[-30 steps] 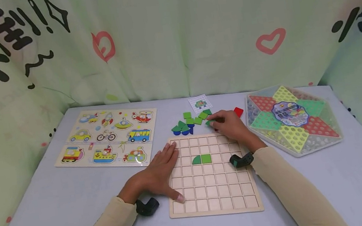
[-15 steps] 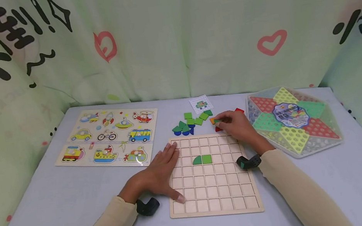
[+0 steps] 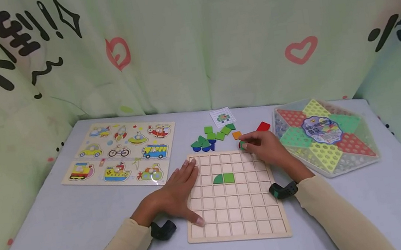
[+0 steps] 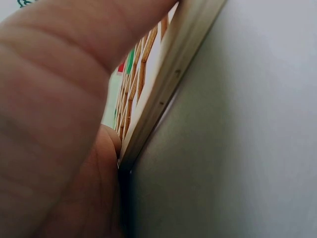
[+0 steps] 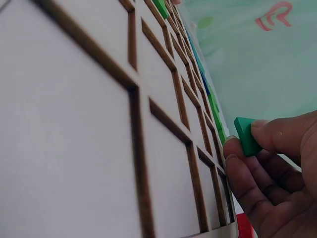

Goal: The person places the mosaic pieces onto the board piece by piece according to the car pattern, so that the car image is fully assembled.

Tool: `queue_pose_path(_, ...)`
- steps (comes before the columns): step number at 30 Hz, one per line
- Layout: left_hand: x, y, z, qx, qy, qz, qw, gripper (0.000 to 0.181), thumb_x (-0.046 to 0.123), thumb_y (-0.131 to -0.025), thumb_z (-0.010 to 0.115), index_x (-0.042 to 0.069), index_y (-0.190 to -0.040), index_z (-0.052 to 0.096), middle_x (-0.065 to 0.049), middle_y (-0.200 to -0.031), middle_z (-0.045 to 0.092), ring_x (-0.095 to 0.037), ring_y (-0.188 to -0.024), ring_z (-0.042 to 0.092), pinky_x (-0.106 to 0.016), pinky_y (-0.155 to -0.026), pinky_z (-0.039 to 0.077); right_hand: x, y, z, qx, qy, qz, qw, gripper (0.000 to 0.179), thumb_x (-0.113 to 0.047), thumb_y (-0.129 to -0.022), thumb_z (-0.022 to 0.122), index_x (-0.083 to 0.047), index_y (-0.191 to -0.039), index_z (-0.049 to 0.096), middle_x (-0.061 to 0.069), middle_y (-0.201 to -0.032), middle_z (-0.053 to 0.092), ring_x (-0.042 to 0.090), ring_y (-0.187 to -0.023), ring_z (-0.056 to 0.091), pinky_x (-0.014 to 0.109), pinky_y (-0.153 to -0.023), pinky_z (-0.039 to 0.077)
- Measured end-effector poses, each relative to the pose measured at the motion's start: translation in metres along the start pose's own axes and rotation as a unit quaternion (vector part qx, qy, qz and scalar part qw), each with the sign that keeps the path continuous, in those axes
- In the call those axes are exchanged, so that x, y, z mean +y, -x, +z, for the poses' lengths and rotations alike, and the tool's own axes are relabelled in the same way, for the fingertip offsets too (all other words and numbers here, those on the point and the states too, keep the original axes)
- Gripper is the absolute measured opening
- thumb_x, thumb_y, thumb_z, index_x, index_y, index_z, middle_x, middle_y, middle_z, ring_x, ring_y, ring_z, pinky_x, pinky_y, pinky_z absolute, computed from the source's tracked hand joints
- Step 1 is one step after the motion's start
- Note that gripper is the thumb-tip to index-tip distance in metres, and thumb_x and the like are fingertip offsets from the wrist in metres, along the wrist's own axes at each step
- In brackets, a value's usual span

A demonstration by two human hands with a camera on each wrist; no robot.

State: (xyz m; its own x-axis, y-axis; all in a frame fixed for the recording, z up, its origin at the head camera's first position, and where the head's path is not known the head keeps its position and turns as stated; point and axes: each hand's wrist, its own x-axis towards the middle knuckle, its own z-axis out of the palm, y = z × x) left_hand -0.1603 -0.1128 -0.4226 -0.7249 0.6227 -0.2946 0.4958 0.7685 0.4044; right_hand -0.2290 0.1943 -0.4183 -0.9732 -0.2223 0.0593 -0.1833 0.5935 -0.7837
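A wooden grid board [image 3: 235,202] lies in front of me. In its cells sit a green quarter-circle tile [image 3: 218,179] and, right beside it, a light green square tile [image 3: 228,178]. My left hand [image 3: 173,194] rests along the board's left edge, fingers straight and thumb spread over the near-left cells. At the board's far-right corner, my right hand [image 3: 268,149] pinches a small dark green tile [image 5: 246,136] between thumb and fingers; its full shape is partly hidden. An orange tile [image 3: 237,135] lies just beyond those fingertips, and a red tile [image 3: 263,126] behind the hand.
Behind the board lie several light green squares [image 3: 220,136] and a cluster of blue and dark green tiles [image 3: 197,145]. A small pattern card [image 3: 222,117] is farther back. A vehicle puzzle board [image 3: 119,154] lies left; a hexagonal game box [image 3: 324,136] stands right.
My right hand has moved right and then nearer to me, carrying the green tile away from the light green squares. The orange tile has come into view. My left hand stays put.
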Motion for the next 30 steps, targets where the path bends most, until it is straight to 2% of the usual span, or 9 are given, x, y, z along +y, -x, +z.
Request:
queue_pose_path(3,0.000,0.001,0.000,-0.001,0.002,-0.002,1.0000,0.135,0.069,-0.062,0.078,0.007,-0.157,0.005,-0.006,-0.162,-0.011,-0.021,-0.146,-0.017,-0.042,-0.117,-0.002,-0.003,0.004,0.000,-0.013,-0.011,-0.010,0.9998,0.022,-0.006,-0.093,0.064,0.000,-0.114,0.070,0.011,-0.104,0.070,0.023,-0.088,0.064,0.033,-0.076,0.051)
queue_pose_path(7,0.000,0.002,0.000,0.001,0.007,0.000,1.0000,0.135,0.069,-0.061,0.078,0.007,-0.156,0.006,-0.006,-0.162,-0.010,-0.022,-0.146,-0.016,-0.044,-0.117,-0.001,-0.007,0.009,0.001,-0.021,0.001,-0.022,0.9995,0.020,-0.005,-0.092,0.066,-0.002,-0.111,0.072,0.010,-0.104,0.070,0.022,-0.087,0.063,0.032,-0.075,0.052)
queue_pose_path(18,0.000,0.001,-0.001,0.004,0.003,0.009,0.9999,0.134,0.070,-0.062,0.077,0.005,-0.156,0.006,-0.007,-0.162,-0.010,-0.023,-0.146,-0.017,-0.045,-0.117,-0.001,-0.015,0.024,0.001,-0.060,0.019,0.004,0.9980,0.021,-0.012,-0.090,0.070,-0.005,-0.110,0.073,0.005,-0.099,0.069,0.022,-0.087,0.061,0.034,-0.075,0.053)
queue_pose_path(30,0.001,0.002,-0.002,0.003,0.005,0.011,0.9999,0.133,0.068,-0.063,0.078,0.004,-0.156,0.007,-0.008,-0.162,-0.009,-0.024,-0.146,-0.015,-0.045,-0.117,-0.001,-0.020,0.037,0.006,-0.108,0.024,-0.015,0.9938,0.016,-0.006,-0.088,0.071,-0.009,-0.103,0.075,-0.001,-0.092,0.068,0.018,-0.080,0.059,0.032,-0.072,0.052)
